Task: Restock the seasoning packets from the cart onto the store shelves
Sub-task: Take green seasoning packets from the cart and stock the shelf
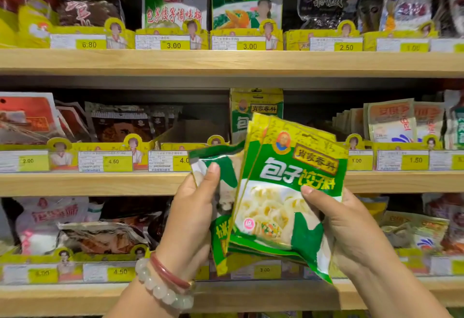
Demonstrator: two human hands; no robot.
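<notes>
Head view: both hands [193, 207] [351, 227] grip green packets [288, 192] reading 包子饺子料.

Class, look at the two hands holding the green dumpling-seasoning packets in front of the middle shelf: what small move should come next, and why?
Probably lift the packets up and forward into the tray where a matching packet already stands on the middle shelf. Both the left hand and right hand grip them just below and in front of that spot.
</notes>
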